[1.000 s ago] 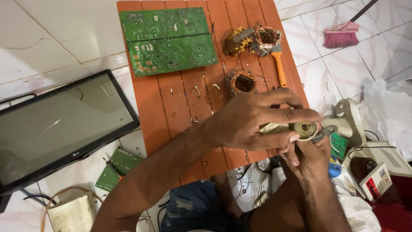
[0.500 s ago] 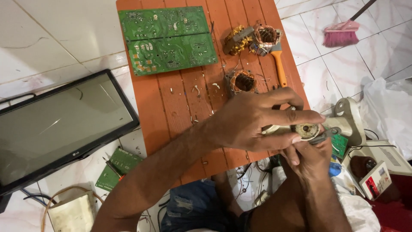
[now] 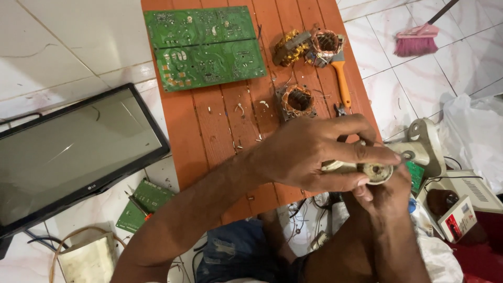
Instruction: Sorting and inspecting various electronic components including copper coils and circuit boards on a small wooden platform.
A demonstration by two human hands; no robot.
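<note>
Green circuit boards (image 3: 207, 47) (monitor (image 3: 68, 152) beside)

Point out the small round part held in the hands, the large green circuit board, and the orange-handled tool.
Round part (image 3: 378, 173), head view: on its pale circular end face.
Green circuit board (image 3: 207, 47), head view: near the board's middle.
Orange-handled tool (image 3: 343, 84), head view: midway along the orange handle.

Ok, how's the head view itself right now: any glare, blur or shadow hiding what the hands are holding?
Head view: soft, even light and sharp focus; the left hand and right hand show crisply around the small cream motor part. The only glare is a pale reflection on the flat screen. The left hand's fingers cover most of the part.
</note>
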